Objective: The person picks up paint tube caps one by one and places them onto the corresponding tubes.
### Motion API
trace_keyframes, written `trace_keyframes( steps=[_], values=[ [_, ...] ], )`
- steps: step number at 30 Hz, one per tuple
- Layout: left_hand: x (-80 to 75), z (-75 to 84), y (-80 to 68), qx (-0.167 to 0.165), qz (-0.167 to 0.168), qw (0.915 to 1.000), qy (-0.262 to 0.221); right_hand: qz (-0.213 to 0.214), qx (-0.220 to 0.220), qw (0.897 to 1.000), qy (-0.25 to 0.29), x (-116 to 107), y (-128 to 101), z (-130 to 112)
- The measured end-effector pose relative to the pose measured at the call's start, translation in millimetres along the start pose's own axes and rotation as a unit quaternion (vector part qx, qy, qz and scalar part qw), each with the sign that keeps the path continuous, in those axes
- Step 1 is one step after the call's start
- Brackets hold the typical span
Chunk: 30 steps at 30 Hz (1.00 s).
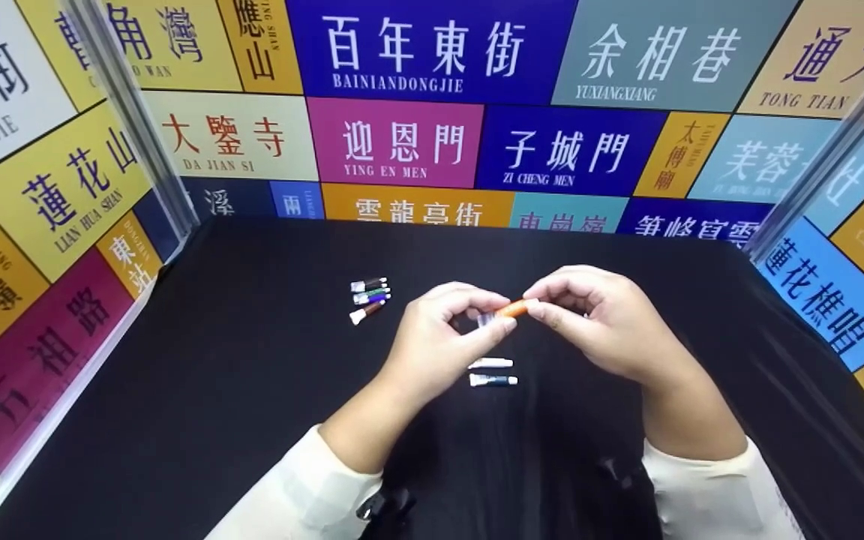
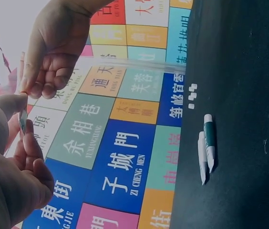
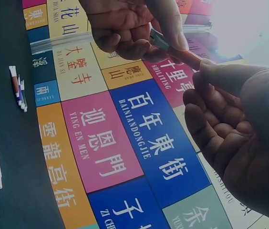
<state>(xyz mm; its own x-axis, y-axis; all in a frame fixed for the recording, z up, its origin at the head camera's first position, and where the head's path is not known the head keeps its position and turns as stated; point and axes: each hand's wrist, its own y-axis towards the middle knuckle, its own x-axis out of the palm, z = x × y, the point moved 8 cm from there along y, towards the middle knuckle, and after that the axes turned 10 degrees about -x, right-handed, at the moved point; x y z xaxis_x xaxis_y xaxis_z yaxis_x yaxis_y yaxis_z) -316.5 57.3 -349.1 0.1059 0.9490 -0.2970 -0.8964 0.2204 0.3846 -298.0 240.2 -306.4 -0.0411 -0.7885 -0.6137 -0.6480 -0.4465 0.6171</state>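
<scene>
Both hands hold a small orange paint tube (image 1: 511,308) above the black table (image 1: 214,375). My left hand (image 1: 453,330) pinches the tube's flat crimped end (image 3: 159,40). My right hand (image 1: 589,315) pinches its cap end, where the orange body (image 3: 184,56) meets the fingertips. Just below the hands lie two more tubes on the cloth: a white one (image 1: 490,364) and a dark green one with a white cap (image 1: 493,380); the same pair shows as white (image 2: 201,157) and green (image 2: 209,140) in the left wrist view.
A cluster of several small tubes (image 1: 369,298) in black, green, blue and brown lies to the left of the hands, seen also as a row (image 3: 18,88). Colourful sign-printed walls (image 1: 402,142) enclose the table on three sides.
</scene>
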Motion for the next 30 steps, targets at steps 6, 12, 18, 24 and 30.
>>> trace_keyframes(
  steps=[6, 12, 18, 24, 30],
  values=[
    [-0.7, 2.5, 0.6, 0.01, -0.002, 0.9999, 0.005, 0.004, 0.001, 1.0, -0.004, -2.0, -0.7, -1.1],
    [-2.5, 1.0, 2.9, 0.017, 0.006, 0.9996, 0.021, 0.016, 0.012, 1.0, 0.012, -3.2, -1.1, 3.9],
    [0.1, -10.0, 9.3, 0.012, 0.004, 0.999, 0.044, 0.037, 0.025, 0.999, 0.001, -10.5, -2.8, 9.4],
    [7.0, -31.0, 19.9, -0.012, -0.012, 0.9966, 0.08, 0.05, 0.047, 0.997, -0.018, -17.8, -3.8, 15.3],
    [17.3, -61.0, 31.7, -0.075, -0.056, 0.9855, 0.141, 0.058, 0.056, 0.997, -0.022, -20.7, -2.9, 18.4]
  ],
)
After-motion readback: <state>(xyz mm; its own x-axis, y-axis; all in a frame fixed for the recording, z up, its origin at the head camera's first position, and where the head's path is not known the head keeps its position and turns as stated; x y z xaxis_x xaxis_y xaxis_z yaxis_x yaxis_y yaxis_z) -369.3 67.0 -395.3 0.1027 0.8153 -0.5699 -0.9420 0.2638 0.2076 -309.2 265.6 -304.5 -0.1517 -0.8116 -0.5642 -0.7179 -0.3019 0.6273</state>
